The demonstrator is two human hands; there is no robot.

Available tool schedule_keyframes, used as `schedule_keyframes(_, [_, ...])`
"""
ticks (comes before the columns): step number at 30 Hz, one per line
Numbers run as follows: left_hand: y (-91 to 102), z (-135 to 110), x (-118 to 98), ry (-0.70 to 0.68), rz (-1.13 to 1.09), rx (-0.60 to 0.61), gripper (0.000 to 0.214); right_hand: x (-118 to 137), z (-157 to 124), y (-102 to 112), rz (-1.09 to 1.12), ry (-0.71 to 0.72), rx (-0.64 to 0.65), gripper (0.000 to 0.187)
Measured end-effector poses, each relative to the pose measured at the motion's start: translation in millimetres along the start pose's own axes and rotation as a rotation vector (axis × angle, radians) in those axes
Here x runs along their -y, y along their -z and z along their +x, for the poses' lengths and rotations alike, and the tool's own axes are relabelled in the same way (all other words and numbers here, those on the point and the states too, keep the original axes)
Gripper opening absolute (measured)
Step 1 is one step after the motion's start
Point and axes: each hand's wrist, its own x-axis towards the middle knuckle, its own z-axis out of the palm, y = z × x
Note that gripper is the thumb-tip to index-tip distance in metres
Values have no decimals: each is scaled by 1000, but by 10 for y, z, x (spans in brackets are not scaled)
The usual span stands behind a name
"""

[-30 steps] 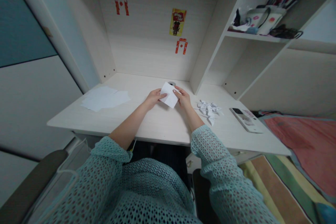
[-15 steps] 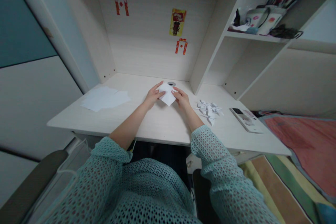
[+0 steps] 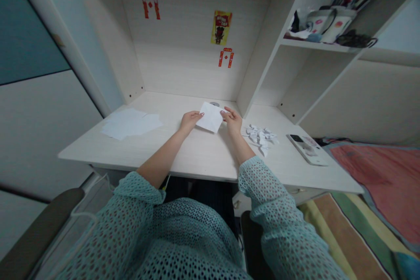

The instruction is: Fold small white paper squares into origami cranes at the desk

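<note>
A small white square of paper (image 3: pixel 210 117) is held just above the pale wooden desk (image 3: pixel 183 148), near its back middle. My left hand (image 3: pixel 189 120) pinches the paper's left edge with its fingertips. My right hand (image 3: pixel 233 120) pinches the right edge. Both hands are closed on the sheet, which tilts slightly. A grey cable hole in the desk is mostly hidden behind the paper.
Loose white sheets (image 3: pixel 131 123) lie at the desk's left. A heap of small folded paper pieces (image 3: pixel 260 135) sits right of my right hand, and a phone (image 3: pixel 307 149) beyond it. Shelves (image 3: pixel 328 26) at upper right hold scissors and cups. A bed with striped bedding (image 3: pixel 367 210) is at right.
The paper has been opened out flatter and turned. My hands have shifted apart from its middle to its left and right edges.
</note>
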Motion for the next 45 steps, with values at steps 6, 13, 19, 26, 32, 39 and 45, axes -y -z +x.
schedule_keyframes(6, [26, 23, 43, 19, 8, -50, 36, 27, -29, -31, 28, -81, 55, 60])
schedule_keyframes(13, [43, 10, 12, 43, -124, -128, 52, 30, -97, -103, 37, -51, 222, 80])
schedule_keyframes(19, [10, -57, -35, -90, 29, -48, 66, 8, -59, -52, -19, 26, 108, 56])
schedule_keyframes(26, [4, -100, -64, -203, 347, -59, 38, -16, 5, -17, -183, 105, 146, 43])
schedule_keyframes(32, [38, -152, -118, -218, 381, -143, 26, 24, -7, 27, -315, 145, 193, 41])
schedule_keyframes(39, [61, -159, -149, -384, 722, -141, 19, 149, -45, 52, -758, 465, 219, 17])
schedule_keyframes(45, [-54, -227, -175, -404, 721, 59, 23, 244, -127, -12, -713, 523, 315, 17])
